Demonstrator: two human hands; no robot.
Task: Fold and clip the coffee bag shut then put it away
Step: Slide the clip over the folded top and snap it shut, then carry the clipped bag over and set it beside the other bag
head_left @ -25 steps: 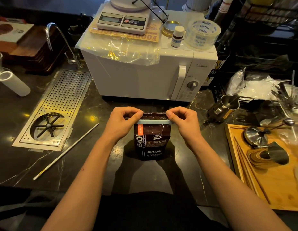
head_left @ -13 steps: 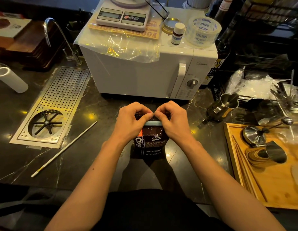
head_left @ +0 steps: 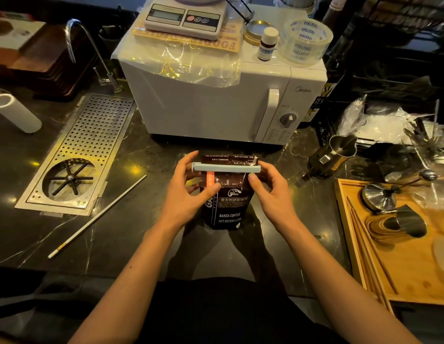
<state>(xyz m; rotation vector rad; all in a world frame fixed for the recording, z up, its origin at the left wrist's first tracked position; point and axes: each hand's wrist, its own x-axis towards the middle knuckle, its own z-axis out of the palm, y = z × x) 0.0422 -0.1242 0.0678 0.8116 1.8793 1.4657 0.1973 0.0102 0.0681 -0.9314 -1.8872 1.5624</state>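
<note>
A dark brown coffee bag (head_left: 229, 207) stands upright on the black marble counter, just in front of the white microwave. Its top is folded over, and a long pale grey clip (head_left: 226, 168) runs across the fold from side to side. My left hand (head_left: 188, 192) holds the bag's left side, fingers near the clip's left end and thumb on the bag's front. My right hand (head_left: 270, 187) grips the right side, thumb pressed on the front just under the clip's right end.
The microwave (head_left: 216, 105) stands close behind the bag, with a scale, a tape roll and a small bottle on top. A perforated metal drain tray (head_left: 77, 155) and a white stick (head_left: 96, 217) lie left. A steel pitcher (head_left: 332, 155) and a wooden tray (head_left: 402, 269) of tools sit right.
My hands had come together over the middle of the clip; now they have spread apart to the bag's two sides, leaving the clip in plain view across the fold.
</note>
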